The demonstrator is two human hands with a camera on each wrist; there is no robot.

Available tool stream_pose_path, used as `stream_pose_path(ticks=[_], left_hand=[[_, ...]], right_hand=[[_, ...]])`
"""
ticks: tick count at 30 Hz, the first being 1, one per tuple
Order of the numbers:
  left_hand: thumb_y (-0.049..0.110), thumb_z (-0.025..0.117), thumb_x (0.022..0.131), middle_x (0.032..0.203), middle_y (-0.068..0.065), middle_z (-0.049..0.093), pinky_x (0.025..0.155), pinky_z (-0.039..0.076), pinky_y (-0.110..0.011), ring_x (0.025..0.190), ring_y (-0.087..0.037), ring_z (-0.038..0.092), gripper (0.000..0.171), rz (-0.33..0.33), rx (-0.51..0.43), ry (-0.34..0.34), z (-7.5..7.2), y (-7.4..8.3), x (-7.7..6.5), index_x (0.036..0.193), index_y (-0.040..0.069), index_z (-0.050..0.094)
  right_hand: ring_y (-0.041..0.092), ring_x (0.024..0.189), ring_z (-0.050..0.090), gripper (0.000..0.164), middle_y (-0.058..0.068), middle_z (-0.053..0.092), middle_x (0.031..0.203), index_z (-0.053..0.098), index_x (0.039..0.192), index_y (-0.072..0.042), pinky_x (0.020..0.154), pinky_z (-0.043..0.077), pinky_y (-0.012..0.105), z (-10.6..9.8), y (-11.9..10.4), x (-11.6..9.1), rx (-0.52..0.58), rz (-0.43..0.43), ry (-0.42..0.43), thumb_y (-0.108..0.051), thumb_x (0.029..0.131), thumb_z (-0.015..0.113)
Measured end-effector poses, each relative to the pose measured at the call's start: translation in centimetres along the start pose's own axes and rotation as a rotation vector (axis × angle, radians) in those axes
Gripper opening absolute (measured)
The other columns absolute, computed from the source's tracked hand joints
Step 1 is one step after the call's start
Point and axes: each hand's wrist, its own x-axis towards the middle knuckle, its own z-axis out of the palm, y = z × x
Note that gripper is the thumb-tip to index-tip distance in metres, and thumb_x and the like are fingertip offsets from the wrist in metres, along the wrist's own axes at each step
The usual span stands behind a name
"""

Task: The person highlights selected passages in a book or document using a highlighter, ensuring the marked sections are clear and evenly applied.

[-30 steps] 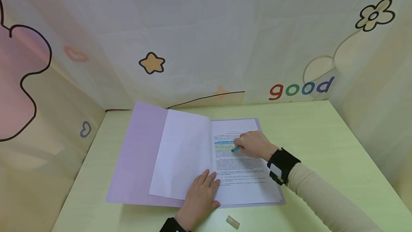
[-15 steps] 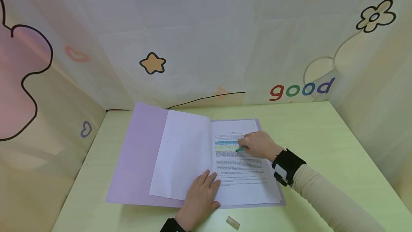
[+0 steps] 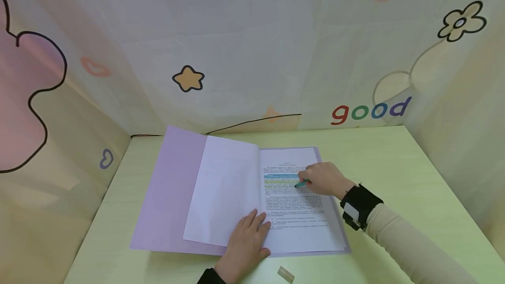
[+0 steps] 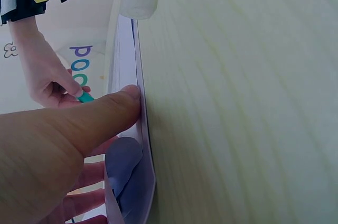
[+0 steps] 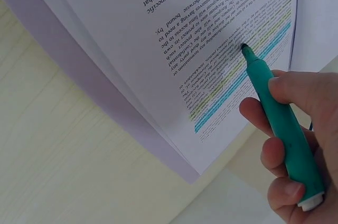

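Observation:
My right hand [image 3: 325, 178] grips a green highlighter [image 5: 282, 123], its dark tip right at a line of print on the page [image 3: 300, 236]. Above that line, the text carries a blue band [image 5: 245, 76] and a yellow band [image 5: 243, 68] of highlighting. The page lies in an open purple folder [image 3: 169, 187], beside a blank turned sheet [image 3: 225, 187]. Near the fold at the lower edge, my left hand [image 3: 246, 242] rests flat with fingers extended over the paper. In the left wrist view its thumb [image 4: 113, 113] lies along the folder's edge.
A small translucent beige block [image 3: 286, 274] lies on the pale wood-grain table [image 3: 394, 165], just in front of the folder. Behind the table hangs a printed cloth backdrop [image 3: 244, 56], with side panels left and right. The folder's left cover stands slightly raised.
My right hand has slid steadily to the right along the line of text with the highlighter. My left hand stays in place on the paper.

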Motion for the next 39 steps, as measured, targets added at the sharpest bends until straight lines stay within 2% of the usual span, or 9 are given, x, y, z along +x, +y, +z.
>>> stream_pose_path(ticks=[11,20,39], left_hand=[[0.049,0.067,0.073,0.133,-0.008,0.046,0.102,0.031,-0.038,0.126,-0.028,0.033,0.064,0.012,0.036,0.021,0.0,-0.1,0.1,0.124,0.013,0.053],[0.049,0.066,0.074,0.134,-0.008,0.045,0.102,0.031,-0.038,0.127,-0.027,0.032,0.063,-0.001,0.026,-0.007,-0.1,0.0,0.1,0.124,0.014,0.053],[0.048,0.067,0.074,0.134,-0.008,0.045,0.103,0.030,-0.038,0.127,-0.027,0.031,0.063,-0.003,0.000,-0.006,-0.1,0.1,0.0,0.124,0.013,0.052]], right_hand=[[0.011,0.053,0.040,0.009,-0.002,0.061,0.074,0.066,0.084,-0.018,0.041,0.025,0.022,0.0,0.7,-0.4,0.017,0.022,-0.007,-0.012,0.078,0.063],[0.011,0.053,0.040,0.007,-0.001,0.061,0.074,0.067,0.085,-0.018,0.042,0.027,0.022,0.1,1.2,-1.0,0.037,0.039,-0.026,-0.015,0.078,0.065],[0.012,0.054,0.041,0.008,0.000,0.062,0.075,0.068,0.085,-0.018,0.044,0.030,0.022,0.1,2.3,-2.2,0.050,0.057,-0.031,-0.014,0.078,0.065]])
